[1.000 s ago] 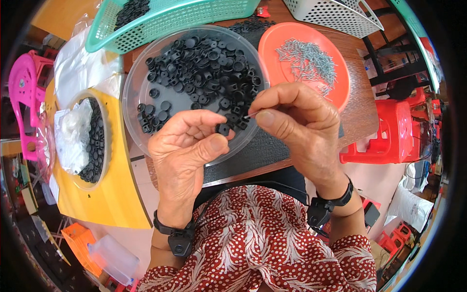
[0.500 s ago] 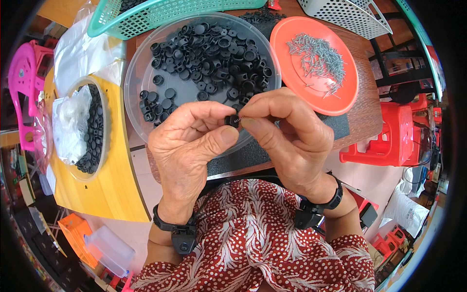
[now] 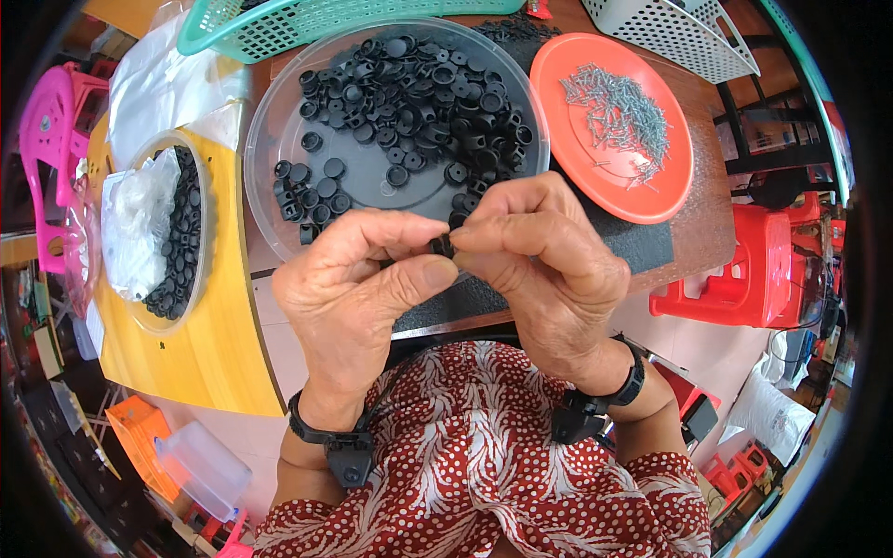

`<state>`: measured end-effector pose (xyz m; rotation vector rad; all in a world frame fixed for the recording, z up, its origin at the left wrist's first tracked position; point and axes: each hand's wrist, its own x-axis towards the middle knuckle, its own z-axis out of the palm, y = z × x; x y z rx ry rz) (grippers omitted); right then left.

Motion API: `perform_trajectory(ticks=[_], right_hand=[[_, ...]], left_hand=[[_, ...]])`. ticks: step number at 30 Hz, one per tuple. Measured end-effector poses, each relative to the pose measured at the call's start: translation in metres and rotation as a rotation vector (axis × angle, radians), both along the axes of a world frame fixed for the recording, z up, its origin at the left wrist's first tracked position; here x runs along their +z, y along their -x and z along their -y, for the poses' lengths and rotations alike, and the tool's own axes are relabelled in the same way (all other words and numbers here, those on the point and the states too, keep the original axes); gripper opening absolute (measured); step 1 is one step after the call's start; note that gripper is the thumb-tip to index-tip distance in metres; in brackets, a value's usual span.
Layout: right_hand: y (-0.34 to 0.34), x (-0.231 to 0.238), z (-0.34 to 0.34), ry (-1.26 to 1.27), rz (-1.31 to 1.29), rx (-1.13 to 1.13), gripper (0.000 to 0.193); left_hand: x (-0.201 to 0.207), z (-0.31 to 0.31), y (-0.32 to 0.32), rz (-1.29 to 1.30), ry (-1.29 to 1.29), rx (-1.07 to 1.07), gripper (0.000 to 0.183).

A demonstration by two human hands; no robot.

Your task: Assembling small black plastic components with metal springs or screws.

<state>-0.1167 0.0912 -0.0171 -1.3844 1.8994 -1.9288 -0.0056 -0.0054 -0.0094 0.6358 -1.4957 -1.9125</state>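
Between the thumb and forefinger of my left hand [image 3: 339, 284] is a small round black plastic part [image 3: 440, 245], mostly covered by the fingertips. My right hand [image 3: 563, 265] pinches right against it, thumb and fingers together; whatever sits between them is hidden now. Both hands are raised over the near rim of a wide clear plastic tub [image 3: 260, 191]. Loose black plastic caps and ring-shaped parts [image 3: 409, 93] are heaped in the tub. To its right, a red-orange plate [image 3: 567, 130] carries a pile of thin small metal pieces [image 3: 625, 116], screws or springs.
A green basket [image 3: 279, 37] and a white perforated basket [image 3: 684, 42] stand at the back. On a yellow table [image 3: 228, 344] to the left is a clear container [image 3: 203, 279] with black parts and a plastic bag [image 3: 144, 232]. Red stools [image 3: 744, 270] are at the right.
My right fingertips have closed in against the black part, and the ridged little piece seen between the hands is now covered. The view has shifted slightly.
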Motion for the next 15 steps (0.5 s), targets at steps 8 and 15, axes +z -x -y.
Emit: perform_trajectory(ticks=[8,15], right_hand=[[-0.007,-0.007,0.001,-0.067,0.129,0.058,0.019],[0.02,0.005,0.023,-0.181,-0.18,0.035,0.029]], left_hand=[[-0.003,0.004,-0.011,0.079,0.127,0.011,0.023],[0.004,0.016,-0.019,0.062,0.061,0.196,0.023]])
